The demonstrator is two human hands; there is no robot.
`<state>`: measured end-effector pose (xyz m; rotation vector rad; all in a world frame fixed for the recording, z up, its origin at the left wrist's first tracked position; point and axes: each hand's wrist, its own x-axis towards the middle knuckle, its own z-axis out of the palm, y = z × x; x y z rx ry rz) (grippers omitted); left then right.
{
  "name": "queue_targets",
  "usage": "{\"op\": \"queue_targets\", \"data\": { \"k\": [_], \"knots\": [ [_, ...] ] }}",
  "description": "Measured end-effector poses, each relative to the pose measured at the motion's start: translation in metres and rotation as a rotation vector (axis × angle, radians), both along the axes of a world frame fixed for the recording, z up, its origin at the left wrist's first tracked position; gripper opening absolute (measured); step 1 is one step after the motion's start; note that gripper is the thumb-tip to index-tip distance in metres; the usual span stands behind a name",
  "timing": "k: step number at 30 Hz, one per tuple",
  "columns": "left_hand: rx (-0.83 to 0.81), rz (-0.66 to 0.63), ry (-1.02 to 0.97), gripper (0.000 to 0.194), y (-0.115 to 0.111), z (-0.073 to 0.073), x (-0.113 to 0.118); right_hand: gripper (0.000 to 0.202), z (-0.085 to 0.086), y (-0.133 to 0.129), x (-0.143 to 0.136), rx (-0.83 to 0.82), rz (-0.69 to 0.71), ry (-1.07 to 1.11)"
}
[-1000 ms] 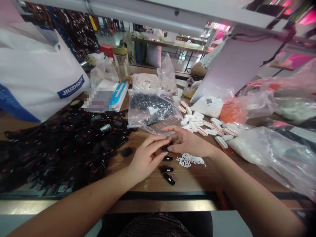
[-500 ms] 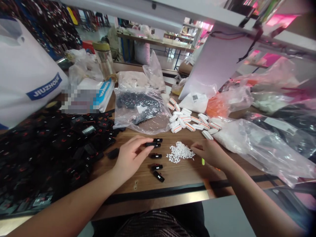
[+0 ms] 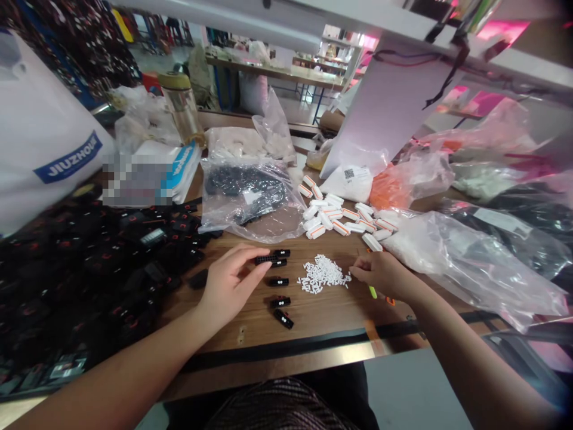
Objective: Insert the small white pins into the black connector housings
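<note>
My left hand [image 3: 235, 276] pinches a small black connector housing [image 3: 265, 259] with rows of holes, between thumb and fingers just above the table. Several similar black housings [image 3: 279, 282] with white dots lie in a rough column beside it. To their right is a loose pile of tiny white plastic pieces [image 3: 322, 272]. At the pile's right edge, my right hand [image 3: 380, 273] has its fingers curled and their tips pressed together; whatever they hold, if anything, is too small to make out. A yellow-green piece [image 3: 373, 292] and an orange piece [image 3: 390, 301] show below that hand.
A large heap of black parts [image 3: 102, 257] covers the left side. Behind my hands lie a clear bag of black parts [image 3: 253, 194] and white-and-orange blocks [image 3: 329, 215]. Clear plastic bags [image 3: 456, 257] fill the right. A bottle [image 3: 181, 107] stands at the back.
My right hand has shifted slightly right, away from the white pile, and more of the yellow-green and orange pieces shows. My left hand still holds the connector housing. The whole view has shifted a little.
</note>
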<state>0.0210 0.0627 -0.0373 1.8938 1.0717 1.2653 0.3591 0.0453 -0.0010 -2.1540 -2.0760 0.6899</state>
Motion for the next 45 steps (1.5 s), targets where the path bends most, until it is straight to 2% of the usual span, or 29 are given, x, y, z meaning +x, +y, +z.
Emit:
{"op": "queue_targets", "data": {
  "k": [5,12,15,19,21,27,31,36,41,45],
  "knots": [
    [0.033,0.009,0.026,0.015,0.001,0.003,0.001,0.018,0.003,-0.001,0.006,0.005,0.02,0.083],
    [0.047,0.018,0.026,0.014,0.001,0.005,0.0,0.02,0.001,-0.003,0.01,0.046,0.075,0.083],
    [0.051,0.021,0.029,0.014,0.0,0.006,0.0,0.018,-0.003,-0.005,0.007,0.116,0.065,-0.047],
    [0.046,0.007,0.019,0.014,0.001,0.005,0.0,0.022,-0.009,-0.01,-0.004,0.293,0.051,-0.359],
    [0.044,0.003,0.02,0.014,0.001,0.005,0.0,0.025,-0.008,-0.013,-0.008,0.299,0.043,-0.387],
    [0.053,0.011,0.01,0.014,-0.001,0.006,-0.001,0.026,0.0,-0.009,0.006,0.202,-0.002,-0.106],
    [0.061,0.015,0.005,0.014,-0.001,0.006,-0.001,0.023,-0.008,-0.001,0.02,0.18,-0.004,0.008],
    [0.058,-0.002,-0.002,0.015,0.001,0.005,0.0,0.022,-0.015,0.003,0.022,0.194,0.049,-0.025],
    [-0.029,-0.059,-0.067,0.016,0.003,0.003,0.002,0.014,-0.006,0.003,0.007,0.149,0.036,-0.095],
    [-0.013,-0.106,-0.091,0.017,0.002,0.003,0.003,0.018,0.008,0.001,-0.035,0.237,0.035,0.244]
  ]
}}
